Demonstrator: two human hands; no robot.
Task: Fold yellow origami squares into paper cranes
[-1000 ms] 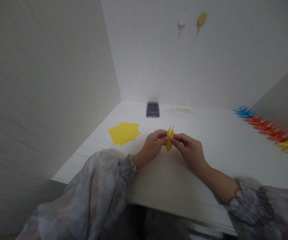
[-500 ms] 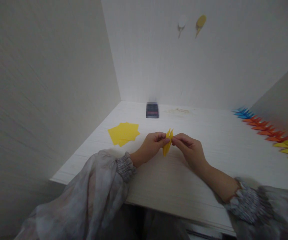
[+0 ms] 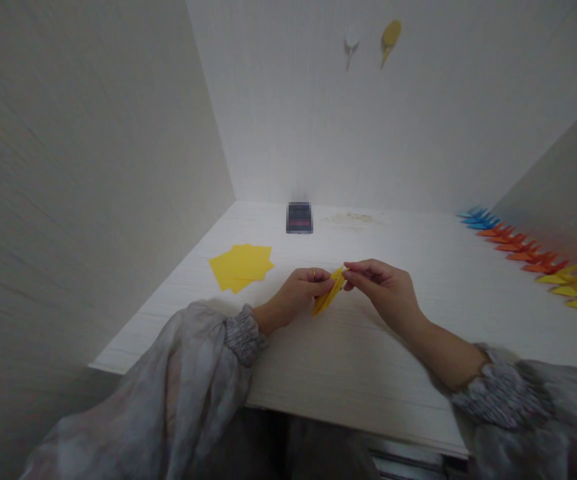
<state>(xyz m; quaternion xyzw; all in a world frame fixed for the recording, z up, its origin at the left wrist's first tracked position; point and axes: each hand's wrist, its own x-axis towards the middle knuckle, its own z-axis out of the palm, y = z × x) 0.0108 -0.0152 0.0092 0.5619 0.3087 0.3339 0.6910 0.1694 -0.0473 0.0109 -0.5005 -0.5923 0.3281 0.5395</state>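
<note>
A partly folded yellow origami paper (image 3: 326,301) is held between both hands above the white table. My left hand (image 3: 304,289), closed, pinches it from the left side, with the thumb on top. The fingertips of my right hand (image 3: 382,285) are closed on its upper tip. The paper lies tilted, its pointed lower end toward me on the left. Fingers cover part of its upper half. Several flat yellow paper sheets (image 3: 242,268) lie fanned out to the left of my left hand.
Folded paper cranes stand in a row along the right side: blue ones (image 3: 479,219), orange-red ones (image 3: 523,248) and yellow ones (image 3: 575,288). A dark blurred object (image 3: 299,219) sits by the back wall. White (image 3: 352,37) and yellow hooks (image 3: 391,33) hang on that wall.
The folded paper has turned so that its lower end points further left. My right fingers have moved up to its tip. The camera view has shifted slightly.
</note>
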